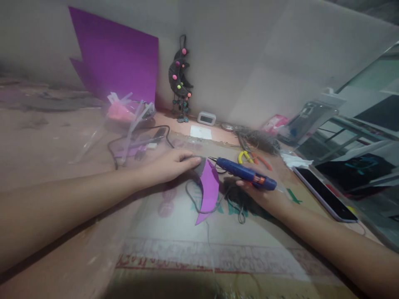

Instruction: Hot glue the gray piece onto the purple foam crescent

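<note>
A purple crescent point(210, 191) lies on the printed sheet in front of me, its upper end wrapped in grey yarn point(199, 167). My left hand point(177, 165) pinches that wrapped end between thumb and fingers. My right hand point(264, 193) is closed around a blue hot glue gun point(243, 171). The gun's metal tip points left, close to the crescent's upper edge; whether they touch I cannot tell. A loose strand of grey yarn loops across the crescent and trails to a dark tangle under my right hand.
Yellow and orange handled scissors point(246, 157) lie behind my right hand, by a grey yarn bundle point(260, 140). A phone point(324, 193) rests at right. Purple board point(121, 54), a hanging moon ornament point(181, 79) and a small clock point(206, 118) stand along the wall. Clear sticks point(134, 128) lie left.
</note>
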Tool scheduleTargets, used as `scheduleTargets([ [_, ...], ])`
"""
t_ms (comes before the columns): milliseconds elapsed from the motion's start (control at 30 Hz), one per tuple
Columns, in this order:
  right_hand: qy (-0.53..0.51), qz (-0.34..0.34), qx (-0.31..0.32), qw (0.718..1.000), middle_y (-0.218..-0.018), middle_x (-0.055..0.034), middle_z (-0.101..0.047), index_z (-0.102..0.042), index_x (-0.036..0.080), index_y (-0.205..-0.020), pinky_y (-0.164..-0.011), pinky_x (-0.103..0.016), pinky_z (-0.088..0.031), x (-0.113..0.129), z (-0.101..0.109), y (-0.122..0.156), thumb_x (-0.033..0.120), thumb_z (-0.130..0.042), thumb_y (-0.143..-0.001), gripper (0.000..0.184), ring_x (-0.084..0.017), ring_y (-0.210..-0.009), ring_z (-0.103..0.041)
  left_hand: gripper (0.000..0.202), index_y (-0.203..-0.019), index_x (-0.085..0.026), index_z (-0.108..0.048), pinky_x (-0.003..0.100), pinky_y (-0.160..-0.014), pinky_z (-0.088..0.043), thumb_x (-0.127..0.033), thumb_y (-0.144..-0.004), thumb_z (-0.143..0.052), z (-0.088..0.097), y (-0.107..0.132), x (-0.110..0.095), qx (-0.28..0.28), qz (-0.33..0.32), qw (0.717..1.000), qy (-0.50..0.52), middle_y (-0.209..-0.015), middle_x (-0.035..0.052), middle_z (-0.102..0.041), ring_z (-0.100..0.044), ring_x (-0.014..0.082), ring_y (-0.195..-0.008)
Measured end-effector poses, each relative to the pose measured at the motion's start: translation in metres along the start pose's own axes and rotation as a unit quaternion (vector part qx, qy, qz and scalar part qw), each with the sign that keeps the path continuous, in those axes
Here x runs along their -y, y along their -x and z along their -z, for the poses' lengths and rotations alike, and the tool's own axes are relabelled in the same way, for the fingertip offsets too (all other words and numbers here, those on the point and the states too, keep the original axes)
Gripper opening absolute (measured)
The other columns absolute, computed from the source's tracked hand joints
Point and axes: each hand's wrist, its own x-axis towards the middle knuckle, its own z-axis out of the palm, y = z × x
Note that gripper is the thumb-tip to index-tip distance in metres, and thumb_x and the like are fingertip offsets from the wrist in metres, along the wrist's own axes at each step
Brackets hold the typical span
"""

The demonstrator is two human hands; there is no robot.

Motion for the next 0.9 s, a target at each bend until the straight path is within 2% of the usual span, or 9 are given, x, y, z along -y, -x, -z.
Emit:
scheduleTargets([
  [233,0.019,0.026,-0.007,0.999,-0.068,-0.0008,-0.062,-0.055,0.022,-0.077,-0.065,-0.033,-0.047,0.0022,0.0002,-0.0040,0.039,-0.057,-0.086,0.020,-0.017,-0.063,-0.058,0.037,-0.077,-0.017,-0.058,0.028,-0.066,-0.041,-0.048,-0.088,-0.042,-0.0002,-0.0005,0.0001,0.002,0.003,1.000,-0.003,-0.076,0.0014,-0.061,-0.056,0.0175,-0.073],
  [467,-0.006,0.012,0.018,1.000,-0.082,-0.0040,-0.069,-0.062,0.021,-0.087,-0.069,-0.033,-0.049,0.0040,0.0027,-0.0028,0.037,-0.058,-0.087,0.016,-0.020,-0.078,-0.064,0.037,-0.075,-0.017,-0.057,0.026,-0.064,-0.040,-0.047,-0.090,-0.041,-0.0006,0.0000,-0.0013,-0.001,0.001,1.000,-0.004,-0.075,0.0003,-0.060,-0.054,0.0155,-0.070],
  [567,-0.025,0.013,0.006,1.000,-0.082,-0.0041,-0.068,-0.063,0.021,-0.088,-0.070,-0.032,-0.049,0.0054,0.0037,-0.0021,0.037,-0.058,-0.087,0.017,-0.019,-0.079,-0.064,0.037,-0.079,-0.017,-0.060,0.026,-0.065,-0.040,-0.047,-0.090,-0.041,0.0001,0.0005,-0.0028,-0.013,0.003,1.000,-0.006,-0.076,0.0006,-0.061,-0.054,0.0153,-0.070],
  [767,-0.025,0.027,-0.023,0.999,-0.074,-0.0018,-0.064,-0.059,0.021,-0.080,-0.065,-0.031,-0.049,0.0037,0.0030,-0.0010,0.040,-0.059,-0.085,0.020,-0.016,-0.064,-0.059,0.038,-0.081,-0.017,-0.062,0.027,-0.066,-0.041,-0.047,-0.091,-0.041,0.0007,0.0001,-0.0025,-0.017,0.005,1.000,-0.012,-0.076,0.0010,-0.062,-0.055,0.0156,-0.070],
  [900,-0.025,0.025,-0.047,0.998,-0.073,-0.0009,-0.062,-0.057,0.022,-0.088,-0.062,-0.030,-0.048,0.0028,0.0013,0.0004,0.041,-0.060,-0.084,0.020,-0.016,-0.062,-0.058,0.038,-0.077,-0.017,-0.060,0.026,-0.065,-0.040,-0.046,-0.091,-0.041,0.0002,0.0000,-0.0016,-0.019,-0.002,1.000,-0.011,-0.077,0.0002,-0.063,-0.055,0.0148,-0.070],
])
